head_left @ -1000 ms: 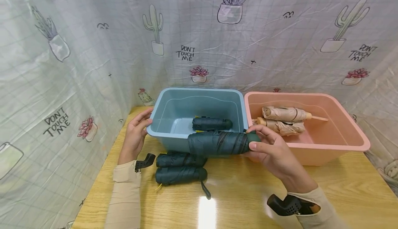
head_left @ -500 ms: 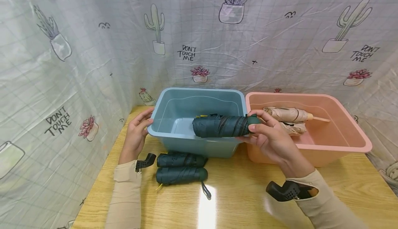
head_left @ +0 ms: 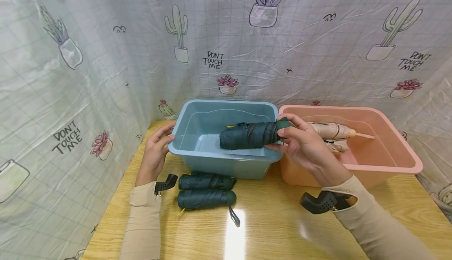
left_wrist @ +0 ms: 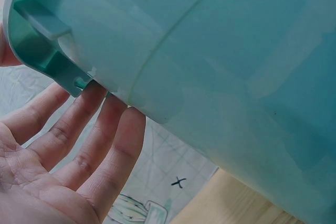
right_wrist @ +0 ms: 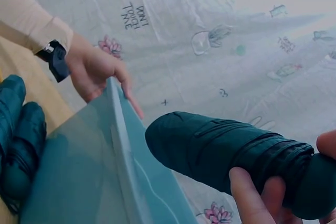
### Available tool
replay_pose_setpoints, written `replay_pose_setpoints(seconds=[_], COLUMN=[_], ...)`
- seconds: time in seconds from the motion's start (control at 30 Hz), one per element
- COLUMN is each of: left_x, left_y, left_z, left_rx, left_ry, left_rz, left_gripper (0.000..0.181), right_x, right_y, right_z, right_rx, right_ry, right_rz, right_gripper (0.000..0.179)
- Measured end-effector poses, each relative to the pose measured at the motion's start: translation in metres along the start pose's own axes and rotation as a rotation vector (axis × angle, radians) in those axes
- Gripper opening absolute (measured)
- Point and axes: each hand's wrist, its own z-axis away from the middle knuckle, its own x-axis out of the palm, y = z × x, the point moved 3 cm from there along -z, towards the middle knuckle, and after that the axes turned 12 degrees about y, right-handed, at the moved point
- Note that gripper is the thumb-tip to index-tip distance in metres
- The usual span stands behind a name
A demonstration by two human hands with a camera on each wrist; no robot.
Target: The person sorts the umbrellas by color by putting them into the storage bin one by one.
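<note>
My right hand [head_left: 305, 142] grips a dark green folded umbrella [head_left: 248, 135] by its handle end, with the thumb on the rounded cap. The umbrella lies nearly level over the blue bin [head_left: 219, 156], its far end pointing left. In the right wrist view, fingers [right_wrist: 249, 195] press along the side of the umbrella's wrapped fabric. My left hand [head_left: 155, 150] touches the bin's left side, its fingers [left_wrist: 118, 145] fairly straight against the outer wall under the rim. Two more dark green folded umbrellas [head_left: 206, 199] lie side by side on the table in front of the bin.
A pink bin [head_left: 392, 150] stands right beside the blue one, holding beige folded umbrellas [head_left: 328, 130]. Behind both hangs a printed curtain [head_left: 141, 75], which also runs along the left. The wooden table [head_left: 268, 228] extends in front.
My right hand has carried the umbrella up and away from me, from in front of the blue bin's near rim to over its inside. The left hand has stayed at the bin's side.
</note>
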Motion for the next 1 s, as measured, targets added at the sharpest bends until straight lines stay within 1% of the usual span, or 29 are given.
replay_pose_setpoints(seconds=[0.27,0.47,0.73,0.87,1.0], left_x=[-0.001,0.0,0.0,0.001,0.001], left_y=[0.0,0.0,-0.001,0.0,0.0], left_z=[0.0,0.0,-0.001,-0.001,0.0], left_rx=[0.003,0.008,0.005,0.002,0.0], left_ry=[0.006,0.005,0.009,0.012,0.016], left_rz=[-0.013,-0.013,-0.014,-0.013,-0.019], left_gripper=[0.053,0.052,0.052,0.052,0.051], right_x=[0.014,0.02,0.027,0.031,0.035], right_y=[-0.007,-0.004,0.001,0.003,0.005], right_z=[-0.025,-0.045,-0.072,-0.084,-0.095], right_rx=[0.064,0.105,0.127,0.135,0.134], right_ry=[0.093,0.14,0.204,0.218,0.23], right_rz=[0.153,0.19,0.244,0.282,0.297], right_gripper=[0.026,0.024,0.023,0.025,0.024])
